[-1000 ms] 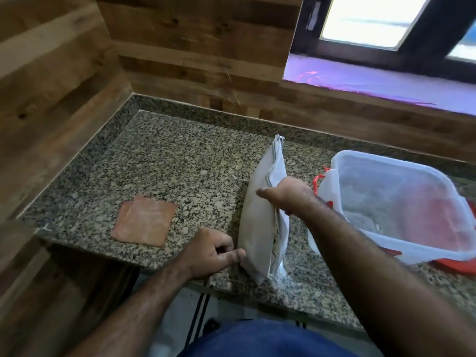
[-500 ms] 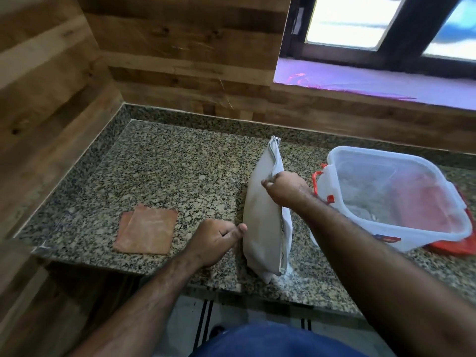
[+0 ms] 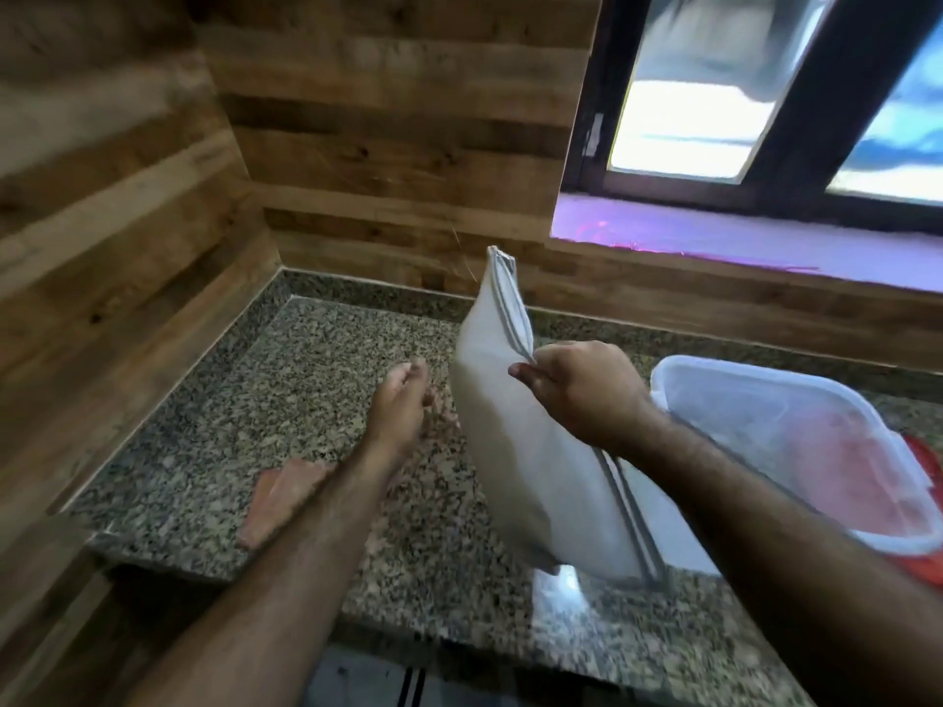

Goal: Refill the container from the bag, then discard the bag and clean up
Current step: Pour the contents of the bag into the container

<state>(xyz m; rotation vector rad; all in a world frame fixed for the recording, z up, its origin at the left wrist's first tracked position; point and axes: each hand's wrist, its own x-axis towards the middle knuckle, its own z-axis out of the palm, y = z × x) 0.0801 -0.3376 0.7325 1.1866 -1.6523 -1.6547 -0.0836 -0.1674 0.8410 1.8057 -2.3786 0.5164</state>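
A white bag (image 3: 515,441) stands tilted above the granite counter (image 3: 286,400), its sealed top edge pointing up toward the wall. My right hand (image 3: 581,390) pinches that top edge near its right end. My left hand (image 3: 403,405) hovers just left of the bag, blurred, fingers loosely curled and holding nothing. A clear plastic container (image 3: 796,451) with no lid on it sits right of the bag, a red lid (image 3: 923,502) showing under and behind it.
An orange cloth (image 3: 278,492) lies on the counter near the front edge, partly under my left forearm. Wood-panelled walls close the left and back sides. A window with a purple-lit sill (image 3: 714,237) is at the back right.
My right hand has raised the bag's top and tilted it. My left hand has left the bag's lower edge and risen beside it. The camera has tipped upward.
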